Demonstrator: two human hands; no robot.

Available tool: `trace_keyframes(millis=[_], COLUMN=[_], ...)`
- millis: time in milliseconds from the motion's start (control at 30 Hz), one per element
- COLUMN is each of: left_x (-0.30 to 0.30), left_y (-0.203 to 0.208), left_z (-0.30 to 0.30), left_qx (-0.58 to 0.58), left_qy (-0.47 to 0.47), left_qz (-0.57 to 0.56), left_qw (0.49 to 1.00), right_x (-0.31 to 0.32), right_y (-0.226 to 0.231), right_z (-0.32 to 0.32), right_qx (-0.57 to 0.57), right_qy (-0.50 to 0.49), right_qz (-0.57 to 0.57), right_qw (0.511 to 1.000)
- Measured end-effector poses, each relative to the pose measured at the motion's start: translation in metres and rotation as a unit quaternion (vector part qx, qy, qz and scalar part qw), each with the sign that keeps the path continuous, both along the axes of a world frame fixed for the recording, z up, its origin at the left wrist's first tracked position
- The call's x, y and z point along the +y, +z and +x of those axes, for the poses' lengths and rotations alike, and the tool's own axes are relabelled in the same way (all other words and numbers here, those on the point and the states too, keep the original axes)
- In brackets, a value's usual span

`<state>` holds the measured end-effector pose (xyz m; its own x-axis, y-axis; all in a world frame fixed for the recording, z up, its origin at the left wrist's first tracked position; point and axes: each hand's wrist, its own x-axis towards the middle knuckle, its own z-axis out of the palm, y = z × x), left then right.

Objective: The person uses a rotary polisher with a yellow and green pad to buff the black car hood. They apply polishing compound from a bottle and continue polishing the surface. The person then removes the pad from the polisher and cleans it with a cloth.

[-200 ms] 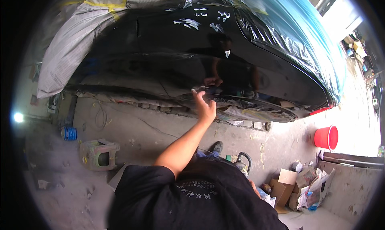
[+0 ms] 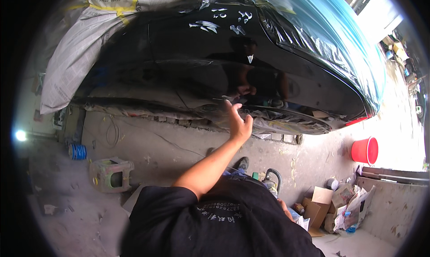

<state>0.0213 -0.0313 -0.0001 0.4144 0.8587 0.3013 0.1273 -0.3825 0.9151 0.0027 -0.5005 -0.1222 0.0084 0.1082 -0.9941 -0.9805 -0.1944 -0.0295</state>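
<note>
The glossy black side panel of a car (image 2: pixel 188 75) stretches across the upper part of the view. My left hand (image 2: pixel 240 123) reaches to its lower part, fingers bent and apart from the thumb, holding nothing I can see. The fingertips are at or very close to the paint; contact is hard to judge. White smears of paste (image 2: pixel 207 26) dot the upper panel, and my reflection shows in it. A power polisher (image 2: pixel 271 182) with a looped black handle is low in front of me. My right hand (image 2: pixel 284 209) shows only partly behind its near end, seemingly gripping it, with the fingers hidden.
Newspaper (image 2: pixel 74 62) with yellow tape and blue plastic film (image 2: pixel 345 46) mask the car. On the concrete floor stand a paint-stained stool (image 2: pixel 99 174), a blue tin (image 2: pixel 78 151) and a red bucket (image 2: pixel 365 151). Cardboard boxes (image 2: pixel 320 207) and waste paper lie at the lower right.
My left hand has slid to the right along the lower panel and slightly down. The polisher and my right hand have hardly moved.
</note>
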Motion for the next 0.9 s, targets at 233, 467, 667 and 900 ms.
trace_keyframes(millis=[233, 467, 667, 900], left_x=[-0.041, -0.056, -0.057, -0.029], left_y=[0.044, 0.031, 0.025, 0.011], left_z=[0.039, 0.029, 0.025, 0.036], left_qx=[0.09, 0.05, 0.043, 0.082], left_qy=[-0.038, -0.113, -0.156, -0.015], left_qz=[0.148, 0.095, 0.127, 0.043], left_qw=[0.984, 0.988, 0.979, 0.996], right_x=[0.026, 0.011, 0.009, -0.006], right_y=[0.034, 0.01, 0.004, -0.017], right_z=[0.0, -0.003, 0.004, 0.006], right_qx=[-0.005, 0.009, 0.039, 0.073], right_qy=[0.002, -0.008, -0.009, -0.026], right_qz=[-0.014, 0.007, -0.007, 0.006], right_qw=[1.0, 1.0, 0.999, 0.997])
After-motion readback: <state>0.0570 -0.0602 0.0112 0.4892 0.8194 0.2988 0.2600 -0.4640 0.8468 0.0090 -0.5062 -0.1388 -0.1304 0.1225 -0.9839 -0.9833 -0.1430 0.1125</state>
